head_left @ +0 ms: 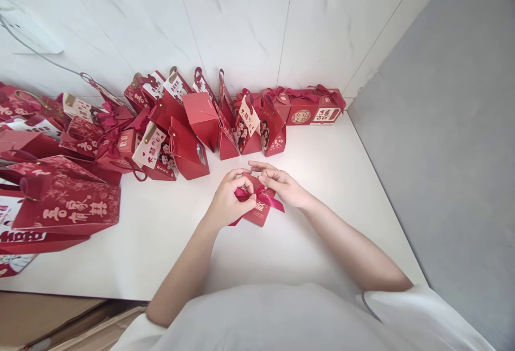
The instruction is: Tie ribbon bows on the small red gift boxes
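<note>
A small red gift box (pixel 259 218) with gold lettering lies on the white table in front of me. Around its top runs a dark pink ribbon (pixel 277 203) with loops and a loose tail pointing right. My left hand (pixel 233 198) pinches the ribbon between thumb and forefinger at the left of the box. On the other side, my right hand (pixel 280 183) has its thumb and forefinger closed on the ribbon near the box's upper edge, its other fingers stretched leftward. The knot is partly hidden by my fingers.
Many red gift boxes (pixel 191 152) with handles and printed lettering crowd the left and back of the white table (pixel 169 249). Ribboned boxes (pixel 300 117) stand against the marble-patterned wall (pixel 241 13). A grey panel (pixel 450 141) borders the right edge. Cardboard (pixel 44 313) shows below the table's front left.
</note>
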`<state>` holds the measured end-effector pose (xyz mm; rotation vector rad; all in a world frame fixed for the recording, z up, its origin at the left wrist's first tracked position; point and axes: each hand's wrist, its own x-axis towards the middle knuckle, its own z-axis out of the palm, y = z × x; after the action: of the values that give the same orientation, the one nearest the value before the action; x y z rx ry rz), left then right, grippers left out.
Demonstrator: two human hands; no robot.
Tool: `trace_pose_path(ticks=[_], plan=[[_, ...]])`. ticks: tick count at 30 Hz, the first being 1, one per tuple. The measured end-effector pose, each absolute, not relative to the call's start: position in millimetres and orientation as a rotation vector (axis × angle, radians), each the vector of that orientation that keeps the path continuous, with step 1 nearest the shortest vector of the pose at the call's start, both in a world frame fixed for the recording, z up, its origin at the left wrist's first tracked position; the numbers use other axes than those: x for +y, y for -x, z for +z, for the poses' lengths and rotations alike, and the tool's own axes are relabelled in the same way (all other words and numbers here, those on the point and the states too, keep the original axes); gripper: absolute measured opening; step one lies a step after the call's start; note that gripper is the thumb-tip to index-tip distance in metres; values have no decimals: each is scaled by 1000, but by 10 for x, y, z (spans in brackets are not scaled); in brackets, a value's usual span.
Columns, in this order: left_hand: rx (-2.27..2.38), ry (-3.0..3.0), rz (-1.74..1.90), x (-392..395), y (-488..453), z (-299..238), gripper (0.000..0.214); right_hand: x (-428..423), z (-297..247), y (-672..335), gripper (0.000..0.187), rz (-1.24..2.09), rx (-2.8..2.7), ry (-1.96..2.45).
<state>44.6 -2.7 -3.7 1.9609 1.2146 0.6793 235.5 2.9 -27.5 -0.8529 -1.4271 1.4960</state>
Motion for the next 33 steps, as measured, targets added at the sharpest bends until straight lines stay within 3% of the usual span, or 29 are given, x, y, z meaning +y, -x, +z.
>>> trace_pose_path(ticks=[8,11,16,28,33], plan=[[1178,-2000,643,-17,-417,13,6,29,-327,-2273,32,1753,-1138,766],[1138,-2019,636,-1,-396,27,3,21,-290,-2267,33,1728,-1174,786],[1179,-1953,751,-1,-404,22,22,11,-200,-2319,36,1600,-1341,875],[968,-1852,585,54,-315,36,10,-21,-107,-2340,38,1496,-1383,931],[1003,-1750,741,127,-286,-16,19,10,-47,-2446,39,1531,-1436,1017]])
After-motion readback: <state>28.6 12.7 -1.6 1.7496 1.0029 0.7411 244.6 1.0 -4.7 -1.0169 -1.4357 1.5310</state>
